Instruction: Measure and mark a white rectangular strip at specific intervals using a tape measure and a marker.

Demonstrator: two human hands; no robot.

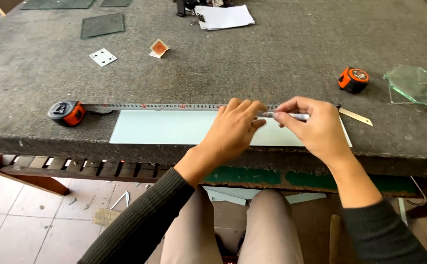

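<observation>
Head view: left hand (234, 128) rests with fingers pressed flat on the pale glass sheet (164, 128) at the near edge of the grey table (272, 58). Right hand (314, 128) pinches a silver marker (287, 116) over the sheet. A tape measure (67, 113) lies stretched along its far edge.

Pale glass sheet (164, 127) flat at the table edge, silver marker (292, 116) (probably capped) held level above it
</observation>
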